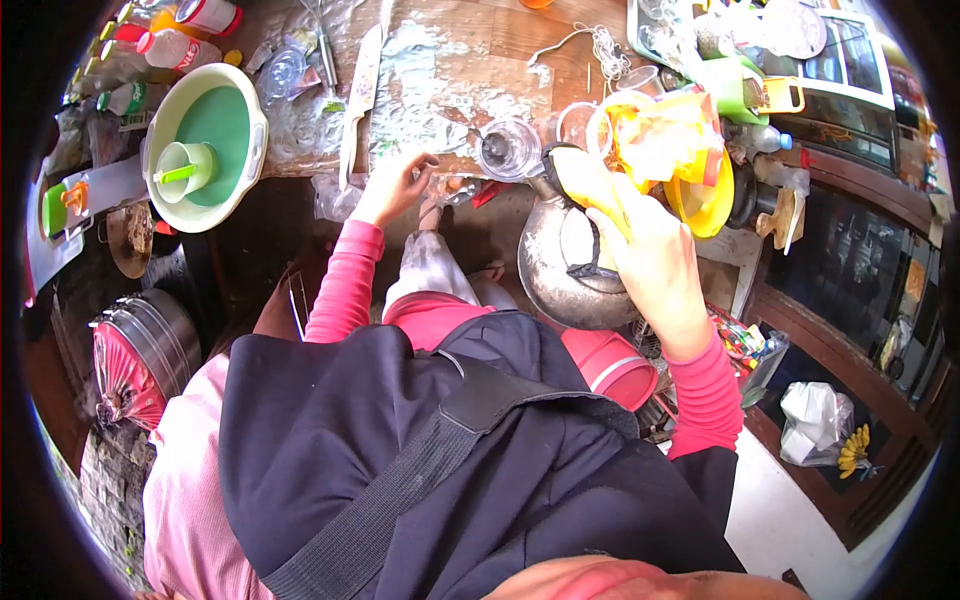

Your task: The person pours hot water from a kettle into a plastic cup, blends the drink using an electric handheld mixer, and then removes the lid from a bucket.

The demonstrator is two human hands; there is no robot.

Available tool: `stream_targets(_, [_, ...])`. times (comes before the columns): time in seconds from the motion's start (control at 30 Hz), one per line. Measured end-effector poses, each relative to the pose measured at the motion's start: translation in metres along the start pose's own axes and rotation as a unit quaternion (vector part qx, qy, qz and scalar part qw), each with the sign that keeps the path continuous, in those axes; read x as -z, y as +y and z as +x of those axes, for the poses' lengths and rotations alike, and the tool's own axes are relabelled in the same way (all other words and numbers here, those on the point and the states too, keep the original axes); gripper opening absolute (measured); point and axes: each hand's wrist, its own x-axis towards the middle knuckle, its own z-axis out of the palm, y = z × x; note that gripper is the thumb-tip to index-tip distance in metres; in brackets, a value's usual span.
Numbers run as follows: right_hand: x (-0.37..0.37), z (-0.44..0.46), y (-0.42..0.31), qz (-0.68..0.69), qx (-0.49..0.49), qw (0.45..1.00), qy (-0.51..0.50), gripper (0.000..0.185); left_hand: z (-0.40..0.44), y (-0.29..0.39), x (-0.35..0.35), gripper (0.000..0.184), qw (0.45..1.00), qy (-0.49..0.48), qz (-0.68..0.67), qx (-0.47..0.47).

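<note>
Here, the right hand (655, 265) closes around the kettle (565, 265)'s handle over a yellow cloth (585, 185); the kettle hangs tilted beside the table (465, 60), spout near a clear glass (508, 150). The left hand (398, 188) (loosely curled) holds nothing visible.

Left hand (398, 190) was open, palm turned inward, fingers loosely bent, left forearm (345, 280) extended forward behind it. Right hand (652, 262) was closed in a grip, well apart from the left and nearer the body, right forearm (706, 395) angled inward toward it.
</note>
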Motion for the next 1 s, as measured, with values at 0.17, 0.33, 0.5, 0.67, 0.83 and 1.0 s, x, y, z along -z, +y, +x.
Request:
stream_targets(0.17, [-0.001,0.004,0.000,-0.015,0.015,1.000,0.003,0.036,-0.001,0.008,0.005,0.017,1.000,-0.014,0.001,0.014])
stream_targets(0.33, [-0.002,0.007,-0.001,-0.020,0.011,1.000,-0.004,0.037,-0.001,0.000,-0.001,0.018,0.999,0.020,-0.012,-0.034])
stream_targets(0.5, [-0.003,0.008,0.000,-0.032,0.016,0.999,-0.006,0.037,-0.001,-0.004,-0.004,0.018,0.999,0.011,-0.006,-0.038])
stream_targets(0.67, [-0.007,0.007,0.004,-0.040,0.029,0.999,0.009,0.034,-0.003,-0.001,-0.003,0.018,0.999,0.012,0.003,-0.037])
stream_targets(0.83, [-0.001,0.005,-0.001,0.013,-0.012,1.000,-0.008,0.035,-0.003,0.000,-0.001,0.018,0.999,0.010,0.010,-0.035])
stream_targets(1.0, [-0.003,-0.002,0.009,0.041,-0.015,0.999,0.013,0.032,0.001,0.007,-0.004,0.017,0.998,0.003,-0.032,-0.047])
